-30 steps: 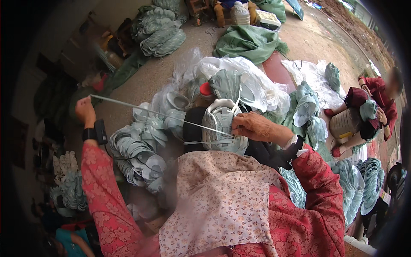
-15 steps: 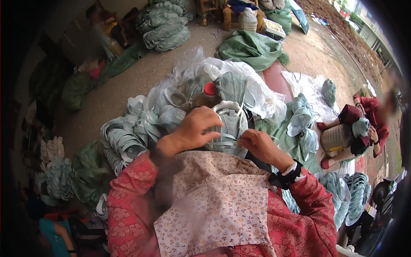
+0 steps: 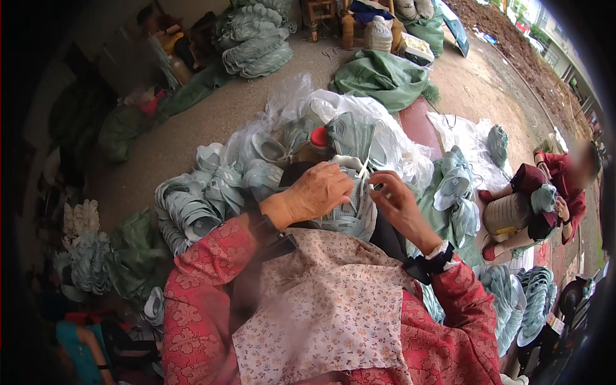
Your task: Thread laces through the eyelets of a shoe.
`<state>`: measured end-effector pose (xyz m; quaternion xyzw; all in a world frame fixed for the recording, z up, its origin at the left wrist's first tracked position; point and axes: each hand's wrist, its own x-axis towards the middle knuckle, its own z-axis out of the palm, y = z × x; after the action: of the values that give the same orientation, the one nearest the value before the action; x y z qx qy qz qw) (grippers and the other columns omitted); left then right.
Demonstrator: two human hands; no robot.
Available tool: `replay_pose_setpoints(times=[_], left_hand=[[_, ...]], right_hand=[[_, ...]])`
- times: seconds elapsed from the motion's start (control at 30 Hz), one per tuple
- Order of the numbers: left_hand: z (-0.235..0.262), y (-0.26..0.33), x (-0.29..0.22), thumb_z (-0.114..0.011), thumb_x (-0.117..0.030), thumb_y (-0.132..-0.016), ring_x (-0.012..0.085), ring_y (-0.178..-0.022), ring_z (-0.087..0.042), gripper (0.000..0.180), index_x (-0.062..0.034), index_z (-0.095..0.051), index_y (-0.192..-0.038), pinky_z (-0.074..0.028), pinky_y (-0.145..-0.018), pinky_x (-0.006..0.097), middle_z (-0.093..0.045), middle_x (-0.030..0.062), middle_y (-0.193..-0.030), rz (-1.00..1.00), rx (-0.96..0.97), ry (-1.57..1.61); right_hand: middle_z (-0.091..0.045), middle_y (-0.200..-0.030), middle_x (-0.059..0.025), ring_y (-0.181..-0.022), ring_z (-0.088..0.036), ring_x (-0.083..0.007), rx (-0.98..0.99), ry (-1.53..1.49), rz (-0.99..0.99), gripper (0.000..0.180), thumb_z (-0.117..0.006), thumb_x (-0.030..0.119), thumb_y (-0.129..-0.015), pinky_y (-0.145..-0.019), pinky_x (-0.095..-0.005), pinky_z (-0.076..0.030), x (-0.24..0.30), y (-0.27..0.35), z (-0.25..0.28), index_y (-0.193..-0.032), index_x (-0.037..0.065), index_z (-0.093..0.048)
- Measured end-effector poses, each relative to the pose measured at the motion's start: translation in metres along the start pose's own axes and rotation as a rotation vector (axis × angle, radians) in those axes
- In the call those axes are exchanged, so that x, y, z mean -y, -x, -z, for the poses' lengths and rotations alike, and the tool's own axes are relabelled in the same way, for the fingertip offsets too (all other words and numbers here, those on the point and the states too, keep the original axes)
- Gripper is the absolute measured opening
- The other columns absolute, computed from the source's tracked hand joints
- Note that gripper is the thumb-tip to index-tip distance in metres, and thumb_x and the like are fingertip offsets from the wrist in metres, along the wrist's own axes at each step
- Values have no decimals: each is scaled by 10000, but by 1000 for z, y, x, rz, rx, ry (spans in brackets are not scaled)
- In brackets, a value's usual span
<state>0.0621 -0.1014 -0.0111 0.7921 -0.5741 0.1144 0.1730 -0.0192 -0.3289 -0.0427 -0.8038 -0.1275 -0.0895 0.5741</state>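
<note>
both sets of fingertips meet on a white thread (image 3: 364, 172) above the pale green shoe upper (image 3: 343, 208) in the lap, dead centre. left hand (image 3: 317, 191) is curled, pressing the upper; right hand (image 3: 399, 204) pinches the thread from 3 o'clock. a second ago the left arm was flung out toward 9 o'clock, thread taut; now it's tucked in. stacks of uppers (image 3: 192, 205) sit at 9.

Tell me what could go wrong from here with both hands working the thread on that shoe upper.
The left hand covers much of the pale green shoe upper, so the right hand may place the white thread blind, perhaps pricking fingers. The piece rests loosely on the lap and could slide into the pile of uppers.
</note>
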Motion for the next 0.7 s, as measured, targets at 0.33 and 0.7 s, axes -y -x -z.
replay_pose_setpoints(times=[0.33,0.7], left_hand=[[6,-15,42,-638,-106,-866,298,-876,-628,111,-60,-577,-947,-521,-745,401,-602,97,-851,231,-110,-121],[40,94,-38,-542,-363,-1031,96,-656,-560,387,-5,-601,-1167,-450,-528,213,-585,35,-950,1079,461,1344]], right_hand=[[-546,-1057,-132,-875,-621,-342,216,351,149,137,-643,153,-928,-734,-412,-508,18,-16,-18,-979,37,-591],[-578,-889,-51,-736,-603,-189,116,53,-26,162,-639,109,-947,-633,-305,-491,0,-3,-26,-1061,72,-530]])
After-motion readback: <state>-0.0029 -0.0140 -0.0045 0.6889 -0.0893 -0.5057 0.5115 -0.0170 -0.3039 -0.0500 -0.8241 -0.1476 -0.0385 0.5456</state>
